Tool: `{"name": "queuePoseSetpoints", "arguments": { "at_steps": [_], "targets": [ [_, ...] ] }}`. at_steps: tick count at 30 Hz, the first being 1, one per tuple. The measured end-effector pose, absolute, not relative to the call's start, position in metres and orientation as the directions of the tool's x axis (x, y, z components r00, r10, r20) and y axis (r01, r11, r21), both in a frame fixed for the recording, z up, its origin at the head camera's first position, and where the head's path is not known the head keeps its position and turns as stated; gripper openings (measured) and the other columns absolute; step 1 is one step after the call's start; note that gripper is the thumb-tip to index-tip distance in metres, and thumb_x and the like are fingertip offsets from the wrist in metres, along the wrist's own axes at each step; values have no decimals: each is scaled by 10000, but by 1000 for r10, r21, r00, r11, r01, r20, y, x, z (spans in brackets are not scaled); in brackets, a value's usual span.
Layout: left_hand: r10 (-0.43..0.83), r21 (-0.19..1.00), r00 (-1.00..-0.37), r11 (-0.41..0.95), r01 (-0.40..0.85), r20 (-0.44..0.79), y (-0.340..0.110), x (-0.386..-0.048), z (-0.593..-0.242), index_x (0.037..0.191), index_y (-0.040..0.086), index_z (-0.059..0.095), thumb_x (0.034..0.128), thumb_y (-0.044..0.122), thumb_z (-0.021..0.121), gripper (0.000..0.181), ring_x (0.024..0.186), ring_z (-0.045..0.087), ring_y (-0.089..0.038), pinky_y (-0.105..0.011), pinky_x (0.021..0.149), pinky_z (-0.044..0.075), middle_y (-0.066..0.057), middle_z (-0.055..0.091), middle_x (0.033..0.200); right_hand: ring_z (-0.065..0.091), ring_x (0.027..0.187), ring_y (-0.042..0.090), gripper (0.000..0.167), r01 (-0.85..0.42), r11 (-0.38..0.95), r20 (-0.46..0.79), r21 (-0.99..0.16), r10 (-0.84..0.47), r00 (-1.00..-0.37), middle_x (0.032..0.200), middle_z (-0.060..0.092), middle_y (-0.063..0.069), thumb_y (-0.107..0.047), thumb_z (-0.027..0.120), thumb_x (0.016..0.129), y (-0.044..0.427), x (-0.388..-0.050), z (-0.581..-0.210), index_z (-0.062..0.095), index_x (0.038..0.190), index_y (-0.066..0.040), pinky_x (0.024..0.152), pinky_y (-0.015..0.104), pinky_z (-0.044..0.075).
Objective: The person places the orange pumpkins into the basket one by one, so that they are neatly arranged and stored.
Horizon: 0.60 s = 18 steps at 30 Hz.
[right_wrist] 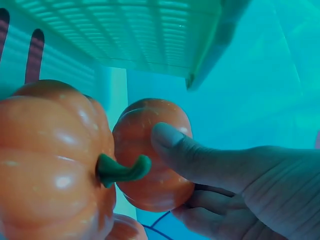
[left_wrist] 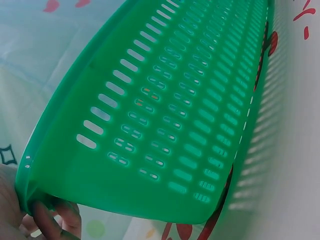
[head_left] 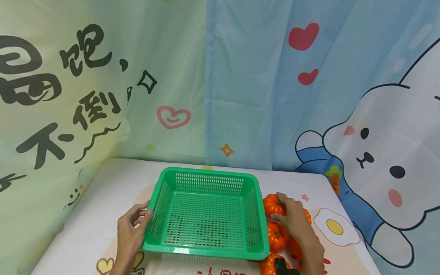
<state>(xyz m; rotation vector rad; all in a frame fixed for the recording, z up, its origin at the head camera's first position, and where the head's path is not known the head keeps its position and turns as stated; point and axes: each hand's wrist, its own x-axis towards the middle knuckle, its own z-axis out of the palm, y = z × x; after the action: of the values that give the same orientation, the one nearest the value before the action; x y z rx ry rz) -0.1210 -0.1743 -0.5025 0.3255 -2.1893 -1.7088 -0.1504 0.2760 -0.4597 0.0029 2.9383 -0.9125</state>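
A green plastic basket [head_left: 206,251] with slotted sides holds nothing inside. My left hand [head_left: 130,229] pinches its left rim, fingers curled beneath the edge; the left wrist view shows the basket's slotted side [left_wrist: 65,172] up close, raised off the tabletop at this side. To the right of the basket, my right hand [head_left: 296,219] grips a small orange toy pumpkin [head_left: 272,205], thumb on one side. In the right wrist view that pumpkin [right_wrist: 145,120] sits beyond a larger-looking one with a curved green stem [right_wrist: 122,170].
Several more toy pumpkins [head_left: 277,237] cluster along the basket's right side, partly hidden by my right forearm. They lie on a white tablecloth [head_left: 113,183] with printed pictures. A printed curtain [head_left: 240,95] hangs behind the table.
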Motion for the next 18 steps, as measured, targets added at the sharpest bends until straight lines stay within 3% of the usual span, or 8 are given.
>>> {"name": "queuePoseSetpoints", "arguments": {
  "at_steps": [11, 18],
  "targets": [
    [-365, 972, -918, 221, 77, 155, -175, -121, -505, 1241, -59, 765, 1034, 80, 735, 252, 633, 701, -104, -162, 614, 525, -119, 795, 938, 488, 1472, 580, 785, 1, 836, -50, -548, -31, -998, 1618, 506, 326, -71, 859, 925, 274, -142, -447, 477, 1596, 74, 1186, 705, 396],
    [-375, 971, -918, 235, 44, 133, -174, -120, -505, 1259, -25, 771, 1048, 102, 725, 250, 656, 711, -122, -168, 630, 524, -214, 787, 997, 445, 1511, 581, 805, 14, 841, -61, -541, -22, -998, 1646, 469, 326, -71, 849, 933, 271, -139, -441, 447, 1617, 65, 1196, 694, 377]
  ]
}}
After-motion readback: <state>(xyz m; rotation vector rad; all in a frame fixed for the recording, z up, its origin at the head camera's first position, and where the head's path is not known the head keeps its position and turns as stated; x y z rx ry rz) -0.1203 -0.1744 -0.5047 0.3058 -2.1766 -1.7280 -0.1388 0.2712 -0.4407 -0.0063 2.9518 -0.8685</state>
